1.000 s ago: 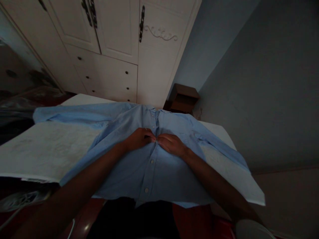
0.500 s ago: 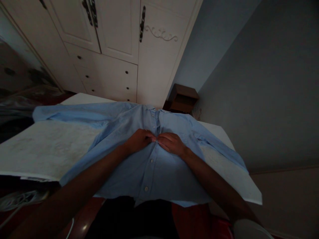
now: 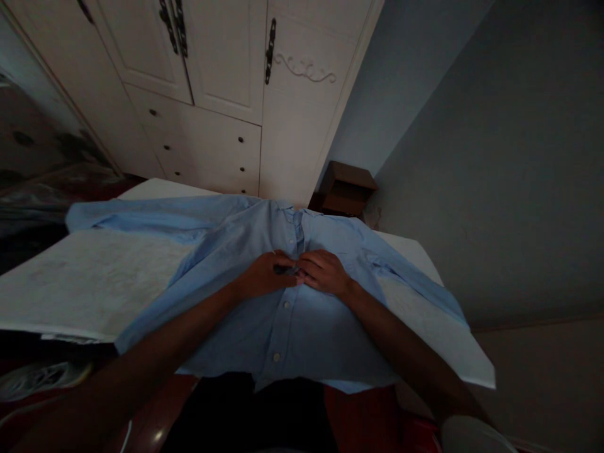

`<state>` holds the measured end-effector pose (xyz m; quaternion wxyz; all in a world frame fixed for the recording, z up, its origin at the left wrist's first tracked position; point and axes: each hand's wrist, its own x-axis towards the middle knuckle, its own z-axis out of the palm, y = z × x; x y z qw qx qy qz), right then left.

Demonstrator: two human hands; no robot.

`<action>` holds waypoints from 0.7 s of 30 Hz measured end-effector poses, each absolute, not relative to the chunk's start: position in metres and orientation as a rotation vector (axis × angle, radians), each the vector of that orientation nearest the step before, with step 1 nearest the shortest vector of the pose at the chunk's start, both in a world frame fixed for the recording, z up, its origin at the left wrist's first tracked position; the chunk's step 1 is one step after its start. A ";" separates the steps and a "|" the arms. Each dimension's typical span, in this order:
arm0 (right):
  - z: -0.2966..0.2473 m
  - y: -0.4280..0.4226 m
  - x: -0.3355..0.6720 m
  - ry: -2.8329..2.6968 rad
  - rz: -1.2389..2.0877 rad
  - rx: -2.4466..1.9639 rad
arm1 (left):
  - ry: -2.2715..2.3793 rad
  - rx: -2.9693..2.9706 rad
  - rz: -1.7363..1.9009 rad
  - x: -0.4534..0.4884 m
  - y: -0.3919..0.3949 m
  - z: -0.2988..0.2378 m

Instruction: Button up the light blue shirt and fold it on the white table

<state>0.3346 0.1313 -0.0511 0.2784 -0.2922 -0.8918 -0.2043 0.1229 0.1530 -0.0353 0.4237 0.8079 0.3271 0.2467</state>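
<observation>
A light blue button-up shirt [image 3: 330, 333] lies face up with both sleeves spread sideways on a white-covered board [image 3: 117, 277]. My left hand [image 3: 268, 274] and my right hand [image 3: 323, 272] meet at the middle of its front placket. Both hands are closed there, fingertips together, pinching the shirt's edge. The button under my fingers is hidden. Below my hands two white buttons show on the placket, the lower button [image 3: 276, 357] near the hem. More buttons run up toward the collar [image 3: 302, 211].
Beyond the board stands a white wardrobe [image 3: 212, 63] with drawers and dark handles. A small brown cabinet [image 3: 348, 187] sits in the corner by the grey wall [image 3: 519, 157]. At the lower left lies a pale object [image 3: 44, 380] with a cord.
My left hand has turned and shifted slightly down and right, its thumb and fingers now around the placket edge. My right hand stays almost in place.
</observation>
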 end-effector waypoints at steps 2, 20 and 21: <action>-0.050 0.131 0.333 -2.379 -0.540 -0.816 | 0.883 2.039 0.663 0.124 0.150 -0.038; -0.050 0.130 0.331 -2.439 -0.602 -0.858 | 1.027 2.298 0.769 0.130 0.136 -0.041; -0.050 0.130 0.331 -2.438 -0.612 -0.853 | 1.030 2.307 0.765 0.130 0.135 -0.041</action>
